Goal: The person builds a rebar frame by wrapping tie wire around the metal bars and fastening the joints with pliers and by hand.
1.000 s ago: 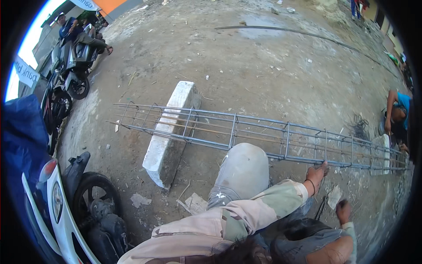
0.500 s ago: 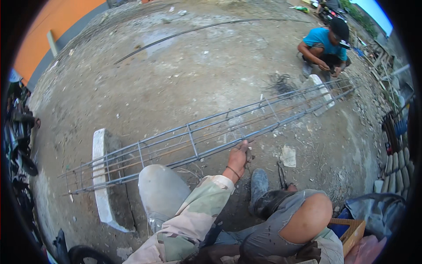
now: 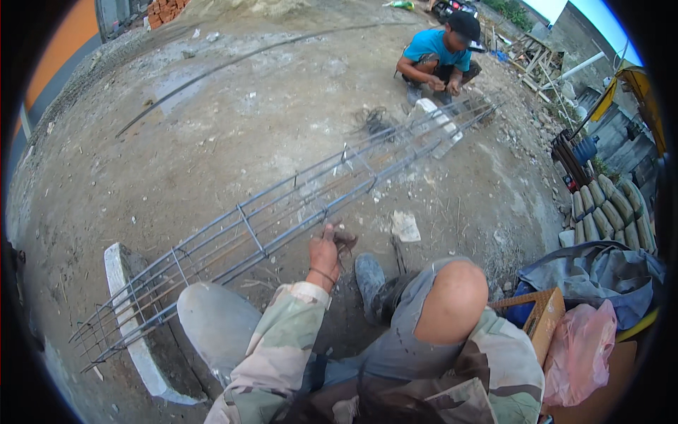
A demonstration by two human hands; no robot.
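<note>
A long steel rebar cage (image 3: 282,212) lies slanting across the dirt ground, its near end resting on a white concrete kerb piece (image 3: 123,311). My left hand (image 3: 323,256), in a camouflage sleeve with a wrist band, reaches between my knees to the cage's near lower bar. Its fingers are closed on thin dark tie wire (image 3: 346,240). My right hand is hidden, somewhere behind my bent right knee (image 3: 459,293). At the cage's far end a person in a blue shirt and black cap (image 3: 438,56) squats with both hands at the bars.
A pale block (image 3: 439,124) props the far end, beside a dark wire coil (image 3: 373,119). One long bar (image 3: 247,60) lies on the ground beyond. At right are a cardboard box (image 3: 544,314), pink bag (image 3: 583,350), grey bag (image 3: 600,272) and stacked roof tiles (image 3: 611,205).
The view has swung to the right along the cage, bringing the squatting person closer into the picture. My left hand stays at the cage's lower bar. My right hand has gone out of sight.
</note>
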